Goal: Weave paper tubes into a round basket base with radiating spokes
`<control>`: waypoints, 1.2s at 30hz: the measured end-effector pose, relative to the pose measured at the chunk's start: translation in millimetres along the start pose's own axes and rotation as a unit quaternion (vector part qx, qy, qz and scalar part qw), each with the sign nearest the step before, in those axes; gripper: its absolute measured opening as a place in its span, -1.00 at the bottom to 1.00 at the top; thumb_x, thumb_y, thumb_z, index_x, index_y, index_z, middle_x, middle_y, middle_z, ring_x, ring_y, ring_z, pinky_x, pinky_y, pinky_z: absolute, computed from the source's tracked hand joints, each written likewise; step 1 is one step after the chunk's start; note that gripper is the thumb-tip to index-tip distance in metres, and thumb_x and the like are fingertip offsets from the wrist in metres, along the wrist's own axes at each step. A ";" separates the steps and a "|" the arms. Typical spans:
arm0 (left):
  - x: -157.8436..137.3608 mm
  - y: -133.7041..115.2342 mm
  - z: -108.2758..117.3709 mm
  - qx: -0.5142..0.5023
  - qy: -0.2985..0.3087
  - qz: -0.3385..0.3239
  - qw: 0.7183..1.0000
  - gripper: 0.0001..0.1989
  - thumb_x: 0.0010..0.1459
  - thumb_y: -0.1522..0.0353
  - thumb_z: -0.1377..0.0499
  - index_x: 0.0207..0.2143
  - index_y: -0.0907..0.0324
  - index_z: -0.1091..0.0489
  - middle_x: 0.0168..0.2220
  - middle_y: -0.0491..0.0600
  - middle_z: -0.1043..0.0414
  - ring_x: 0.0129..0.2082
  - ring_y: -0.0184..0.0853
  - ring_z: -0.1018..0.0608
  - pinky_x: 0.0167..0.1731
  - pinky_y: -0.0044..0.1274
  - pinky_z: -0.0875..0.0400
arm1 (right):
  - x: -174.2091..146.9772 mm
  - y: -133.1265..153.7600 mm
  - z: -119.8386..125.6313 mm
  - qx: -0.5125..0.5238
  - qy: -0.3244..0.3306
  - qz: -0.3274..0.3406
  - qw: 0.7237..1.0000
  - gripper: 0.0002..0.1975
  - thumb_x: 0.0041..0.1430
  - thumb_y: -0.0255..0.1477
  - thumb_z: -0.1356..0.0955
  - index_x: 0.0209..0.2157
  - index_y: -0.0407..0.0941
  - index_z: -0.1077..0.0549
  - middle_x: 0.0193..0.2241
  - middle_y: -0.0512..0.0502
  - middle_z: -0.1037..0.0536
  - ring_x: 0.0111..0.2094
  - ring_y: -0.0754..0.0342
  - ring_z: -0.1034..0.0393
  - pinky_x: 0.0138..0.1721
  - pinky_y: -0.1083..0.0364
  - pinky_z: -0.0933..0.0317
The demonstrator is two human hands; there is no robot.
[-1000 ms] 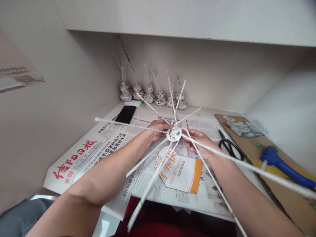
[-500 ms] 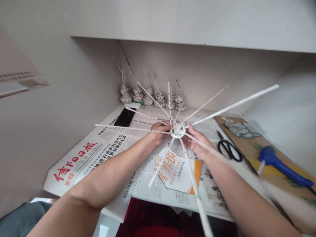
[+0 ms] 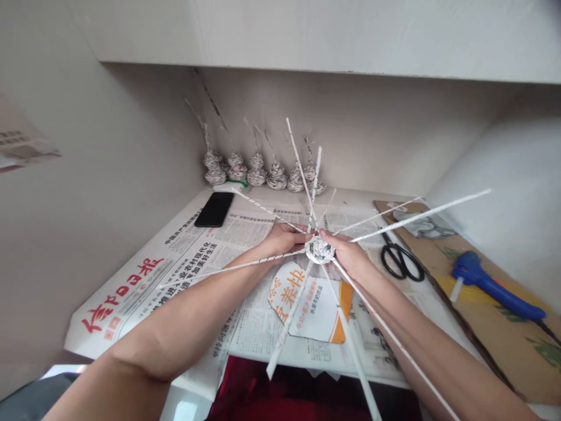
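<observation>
A small round woven paper base (image 3: pixel 319 249) is held up over the newspaper-covered table, and several rolled-paper sticks radiate from it like spokes. My left hand (image 3: pixel 287 238) grips its left edge, fingers behind and thumb at the rim. On the other side my right hand (image 3: pixel 344 250) is closed on the upper right rim, its thumb lying on the weave near the spokes. Some fingers of both hands are hidden behind the base. Below it lies a cut piece of printed white-and-orange cardboard (image 3: pixel 322 310).
Several gourd-shaped woven paper pieces (image 3: pixel 256 171) stand along the back wall. A black phone (image 3: pixel 214 209) lies on the newspaper (image 3: pixel 144 292) at left. To the right are black scissors (image 3: pixel 401 261) and a blue glue gun (image 3: pixel 495 286) on a cardboard sheet (image 3: pixel 517 356). A shelf (image 3: pixel 307 35) overhangs the table.
The woven base has tilted and turned a little, so its spokes point differently. My right hand has shifted up, its thumb now on the upper rim. The view has moved slightly.
</observation>
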State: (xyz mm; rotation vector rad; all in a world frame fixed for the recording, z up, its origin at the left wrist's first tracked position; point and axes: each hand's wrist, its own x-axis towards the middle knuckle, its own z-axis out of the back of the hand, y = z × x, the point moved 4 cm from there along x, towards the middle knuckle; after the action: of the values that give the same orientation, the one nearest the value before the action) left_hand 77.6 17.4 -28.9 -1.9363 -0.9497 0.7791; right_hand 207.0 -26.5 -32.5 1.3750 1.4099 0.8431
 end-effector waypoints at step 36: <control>-3.3 -1.9 -1.2 0.046 -0.008 -0.001 0.999 -0.65 -0.36 0.37 -0.46 -0.44 0.30 -0.51 -0.51 -0.03 -0.51 -0.50 -0.36 -0.53 -0.38 -0.51 -0.43 | -2.8 0.5 9.4 -0.122 -0.132 0.122 0.976 -0.69 -0.17 -0.20 -0.49 -0.44 -0.14 -0.53 -0.56 -0.02 -0.55 -0.53 0.07 -0.40 -0.45 0.10 -0.24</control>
State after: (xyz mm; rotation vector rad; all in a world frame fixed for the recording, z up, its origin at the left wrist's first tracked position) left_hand 76.1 14.9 -26.1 -1.8523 -0.9103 0.8250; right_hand 215.7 -30.5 -34.4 1.4259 0.9138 0.9205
